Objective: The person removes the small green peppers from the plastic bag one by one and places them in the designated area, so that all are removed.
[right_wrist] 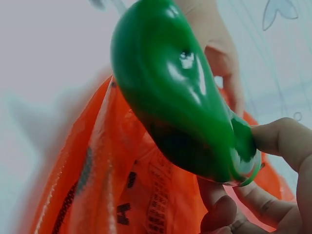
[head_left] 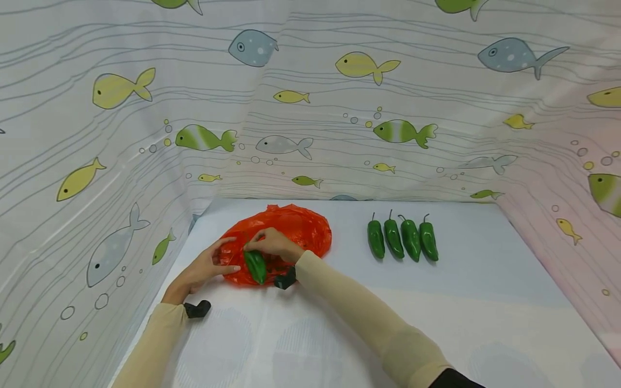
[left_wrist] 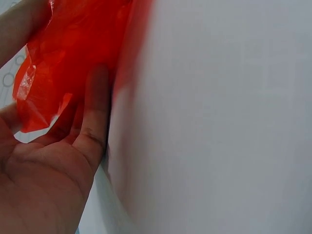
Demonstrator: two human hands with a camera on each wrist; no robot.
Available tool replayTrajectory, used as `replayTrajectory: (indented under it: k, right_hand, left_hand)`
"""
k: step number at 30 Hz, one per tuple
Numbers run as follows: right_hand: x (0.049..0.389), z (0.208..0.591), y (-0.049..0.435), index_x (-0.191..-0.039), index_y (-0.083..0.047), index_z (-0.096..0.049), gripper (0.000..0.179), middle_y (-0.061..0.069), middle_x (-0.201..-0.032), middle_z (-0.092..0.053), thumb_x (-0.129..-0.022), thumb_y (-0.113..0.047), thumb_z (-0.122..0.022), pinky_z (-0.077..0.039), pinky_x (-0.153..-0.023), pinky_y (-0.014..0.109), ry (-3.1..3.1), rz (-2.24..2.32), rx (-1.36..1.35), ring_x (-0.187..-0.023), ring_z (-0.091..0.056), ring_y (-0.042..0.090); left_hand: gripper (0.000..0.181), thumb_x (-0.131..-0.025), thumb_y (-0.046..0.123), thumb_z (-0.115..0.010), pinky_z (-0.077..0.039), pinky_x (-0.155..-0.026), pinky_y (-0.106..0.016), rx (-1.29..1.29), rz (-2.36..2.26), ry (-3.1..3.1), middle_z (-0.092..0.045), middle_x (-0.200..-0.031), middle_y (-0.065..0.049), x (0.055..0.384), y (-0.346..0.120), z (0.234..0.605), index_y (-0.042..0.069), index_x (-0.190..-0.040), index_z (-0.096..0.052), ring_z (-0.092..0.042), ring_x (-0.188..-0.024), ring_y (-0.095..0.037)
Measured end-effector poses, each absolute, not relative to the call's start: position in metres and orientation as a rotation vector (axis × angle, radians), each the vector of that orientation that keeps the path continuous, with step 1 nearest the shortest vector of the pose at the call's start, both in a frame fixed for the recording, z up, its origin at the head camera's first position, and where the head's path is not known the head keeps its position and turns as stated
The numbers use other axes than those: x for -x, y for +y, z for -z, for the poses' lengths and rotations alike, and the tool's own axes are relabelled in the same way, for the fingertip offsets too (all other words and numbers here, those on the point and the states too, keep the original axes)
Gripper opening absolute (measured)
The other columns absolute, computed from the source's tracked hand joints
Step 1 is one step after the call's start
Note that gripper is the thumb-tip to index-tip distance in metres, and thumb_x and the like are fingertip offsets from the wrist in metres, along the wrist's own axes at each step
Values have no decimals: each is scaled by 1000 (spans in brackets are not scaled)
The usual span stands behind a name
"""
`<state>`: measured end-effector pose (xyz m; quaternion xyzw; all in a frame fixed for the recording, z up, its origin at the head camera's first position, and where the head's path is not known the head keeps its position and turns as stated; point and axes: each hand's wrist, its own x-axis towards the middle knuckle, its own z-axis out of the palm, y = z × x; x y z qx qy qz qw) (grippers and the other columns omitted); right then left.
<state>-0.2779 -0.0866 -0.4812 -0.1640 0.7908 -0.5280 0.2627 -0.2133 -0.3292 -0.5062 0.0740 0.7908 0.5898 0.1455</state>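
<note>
A crumpled red plastic bag (head_left: 310,229) lies at the back left of the white table. My right hand (head_left: 276,243) pinches a green chili pepper (head_left: 255,267) by its stem end, over the bag's near part. In the right wrist view, thumb and fingers meet at that end of the glossy pepper (right_wrist: 165,92), with printed bag plastic (right_wrist: 156,195) below. At the bag's left side is my left hand (head_left: 201,269), its thumb and fingers spread apart. The left wrist view shows its fingers (left_wrist: 97,97) fairly straight against the red plastic; some fingertips are hidden by it.
Several green chili peppers (head_left: 409,240) lie side by side right of the bag, stems pointing away. A fish-patterned curtain (head_left: 359,108) rises behind and at both sides of the table (head_left: 485,302).
</note>
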Motion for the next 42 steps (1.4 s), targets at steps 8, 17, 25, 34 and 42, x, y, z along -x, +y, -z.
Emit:
replayTrajectory:
  k: [8, 17, 25, 34, 42]
  right_hand:
    - [274, 471, -75, -97, -16, -73, 23, 1, -97, -70, -93, -38, -77, -56, -85, 42, 2110, 1456, 470, -91, -62, 19]
    - [276, 465, -60, -101, -15, -73, 25, 4, -98, -71, -91, -37, -79, -56, -89, 50, 2035, 1512, 519, -88, -67, 23]
    - [280, 461, -51, -106, -13, -71, 25, 7, -96, -73, -92, -32, -80, -58, -86, 50, 2002, 1553, 542, -81, -69, 24]
    - [277, 452, -41, -109, -13, -71, 25, 8, -99, -73, -92, -29, -80, -58, -86, 50, 1960, 1610, 580, -82, -71, 25]
    - [278, 448, -32, -112, -13, -71, 26, 8, -105, -72, -93, -29, -79, -57, -89, 52, 1952, 1634, 576, -87, -71, 26]
  left_hand:
    - [90, -88, 10, -82, -57, -86, -31, -213, -1697, 2277, -45, -144, -27, 214, -330, 506, 12, -160, -29, -57, -114, -33]
    - [93, -89, 15, -82, -55, -91, -29, -169, -1667, 2292, -41, -150, -27, 212, -330, 506, 13, -162, -25, -51, -126, -40]
    - [91, -88, 12, -82, -54, -92, -27, -202, -1691, 2280, -40, -151, -27, 215, -331, 508, 12, -161, -27, -49, -129, -43]
    - [91, -89, 12, -82, -54, -93, -28, -211, -1695, 2271, -37, -155, -26, 214, -332, 509, 14, -161, -27, -47, -132, -44]
    - [92, -89, 12, -82, -56, -91, -30, -196, -1689, 2265, -34, -156, -26, 212, -331, 508, 15, -162, -27, -47, -130, -44]
